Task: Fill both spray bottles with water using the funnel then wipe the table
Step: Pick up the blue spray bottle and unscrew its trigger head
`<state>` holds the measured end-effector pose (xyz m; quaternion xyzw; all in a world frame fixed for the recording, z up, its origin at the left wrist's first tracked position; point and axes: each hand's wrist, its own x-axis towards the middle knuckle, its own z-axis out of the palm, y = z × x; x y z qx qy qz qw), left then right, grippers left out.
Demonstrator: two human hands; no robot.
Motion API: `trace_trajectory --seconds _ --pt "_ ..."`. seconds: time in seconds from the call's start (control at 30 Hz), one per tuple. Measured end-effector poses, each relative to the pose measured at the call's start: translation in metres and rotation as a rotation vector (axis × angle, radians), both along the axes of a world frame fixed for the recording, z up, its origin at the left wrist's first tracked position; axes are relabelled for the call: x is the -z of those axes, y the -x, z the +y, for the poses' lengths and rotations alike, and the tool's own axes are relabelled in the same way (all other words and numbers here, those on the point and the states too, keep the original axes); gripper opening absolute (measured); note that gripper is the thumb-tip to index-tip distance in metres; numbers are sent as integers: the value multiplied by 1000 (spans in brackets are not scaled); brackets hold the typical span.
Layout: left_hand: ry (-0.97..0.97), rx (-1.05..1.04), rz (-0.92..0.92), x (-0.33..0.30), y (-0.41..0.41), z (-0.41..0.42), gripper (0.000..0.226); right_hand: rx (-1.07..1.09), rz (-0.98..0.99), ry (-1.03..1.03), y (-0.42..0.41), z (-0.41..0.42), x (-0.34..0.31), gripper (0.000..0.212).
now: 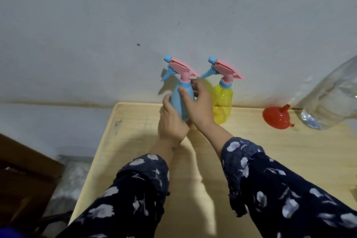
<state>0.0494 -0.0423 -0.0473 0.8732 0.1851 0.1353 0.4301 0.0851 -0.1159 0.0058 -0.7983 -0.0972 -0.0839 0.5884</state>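
Note:
A blue spray bottle [183, 100] with a pink and blue trigger head stands upright at the far side of the wooden table [251, 160]. My left hand [170, 123] wraps its lower body from the left. My right hand [201, 106] grips its upper body just under the collar, thumb across the front. Right behind my right hand stands a yellow spray bottle [224, 102] with the same kind of head, untouched. A red funnel [276, 118] lies mouth-down on the table to the right, spout pointing up.
A large clear plastic water bottle [328, 100] stands at the right edge of the table, against the grey wall [173, 15]. The table's left edge drops to the floor, where dark brown furniture [23, 176] sits.

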Motion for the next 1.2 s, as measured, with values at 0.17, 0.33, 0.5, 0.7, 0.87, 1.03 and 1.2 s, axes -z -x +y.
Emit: trace_trajectory --seconds 0.17,0.33,0.5,0.7,0.87,1.03,1.2 --pt "-51 -5 16 -20 31 2 91 31 51 -74 25 10 -18 29" --pt "72 63 49 -38 84 10 91 42 146 -171 56 8 -32 26" --pt "146 100 5 -46 135 11 79 -108 217 -249 106 1 -45 17" --pt "202 182 -25 -49 205 8 87 -223 310 -160 173 -9 -50 32" --pt "214 237 -8 -51 245 -4 96 -9 257 -196 220 -14 -41 27" --pt "176 283 -10 -57 264 -11 98 -85 264 -171 242 -30 -47 27" --pt "122 294 9 -59 273 -29 97 115 311 -231 254 -43 -52 41"
